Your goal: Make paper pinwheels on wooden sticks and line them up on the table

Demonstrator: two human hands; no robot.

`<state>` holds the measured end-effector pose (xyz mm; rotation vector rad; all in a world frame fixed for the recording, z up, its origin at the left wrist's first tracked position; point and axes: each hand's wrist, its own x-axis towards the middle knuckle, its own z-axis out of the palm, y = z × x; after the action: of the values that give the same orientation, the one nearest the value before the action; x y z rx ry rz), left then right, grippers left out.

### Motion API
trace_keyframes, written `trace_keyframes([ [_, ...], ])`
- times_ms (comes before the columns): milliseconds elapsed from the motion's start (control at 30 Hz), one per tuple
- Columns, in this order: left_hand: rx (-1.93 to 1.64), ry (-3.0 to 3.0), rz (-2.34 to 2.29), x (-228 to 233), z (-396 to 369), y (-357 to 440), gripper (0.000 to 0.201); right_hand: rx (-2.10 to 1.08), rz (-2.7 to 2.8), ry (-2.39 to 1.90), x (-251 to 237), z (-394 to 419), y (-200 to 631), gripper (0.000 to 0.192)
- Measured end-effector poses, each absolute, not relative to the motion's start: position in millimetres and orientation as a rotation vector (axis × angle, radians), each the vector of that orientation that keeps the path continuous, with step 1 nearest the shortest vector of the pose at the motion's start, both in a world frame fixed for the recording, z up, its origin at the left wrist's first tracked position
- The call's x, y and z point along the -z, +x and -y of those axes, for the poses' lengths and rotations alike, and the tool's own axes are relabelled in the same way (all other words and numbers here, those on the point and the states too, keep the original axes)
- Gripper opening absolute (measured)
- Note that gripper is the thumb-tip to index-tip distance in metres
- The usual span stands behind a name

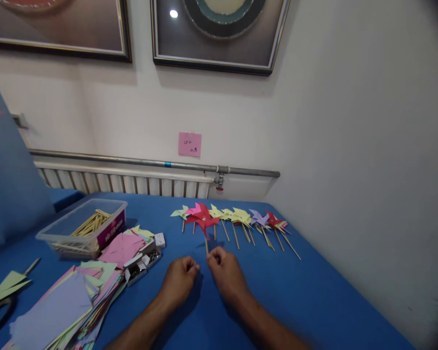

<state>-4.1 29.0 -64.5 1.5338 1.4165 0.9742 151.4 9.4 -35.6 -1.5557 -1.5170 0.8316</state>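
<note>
A red paper pinwheel [203, 219] stands upright on a thin wooden stick, held near its lower end between the thumb and fingers of my right hand [224, 272]. Just left of the stick is my left hand [180, 279], apart from it. Its fingers are curled with the thumb pressed against them; whether anything small is between them is hidden. Beyond my hands lies a row of finished pinwheels, among them a yellow one [241, 216], a purple one [259, 218], a pink one [194, 209] and a pale green one [180, 213].
A blue cloth [295, 301] covers the table. On the left are a clear plastic box [45, 236] with wooden sticks [91, 223], stacked coloured paper [58, 311], small boxes of metal pins [136, 272] and scissors [2, 311]. A wall [368, 170] borders the right side.
</note>
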Motion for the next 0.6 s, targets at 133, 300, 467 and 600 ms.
trace_keyframes([
  [133,-0.919,1.623,-1.449,61.3,-24.8,-3.4,0.022,-0.415,1.681,-1.930,15.8,-43.3,178.5,0.024],
  [300,-0.824,1.717,-1.497,58.0,-20.0,-0.8,0.020,-0.279,1.637,-2.210,12.4,-85.3,209.4,0.029],
  [467,-0.756,1.780,-1.528,54.7,-15.5,0.5,0.019,-0.227,1.656,-2.330,19.9,-100.6,211.0,0.038],
  [600,-0.721,1.813,-1.550,52.6,-14.0,0.7,0.019,-0.192,1.692,-2.368,19.4,-105.3,208.3,0.040],
])
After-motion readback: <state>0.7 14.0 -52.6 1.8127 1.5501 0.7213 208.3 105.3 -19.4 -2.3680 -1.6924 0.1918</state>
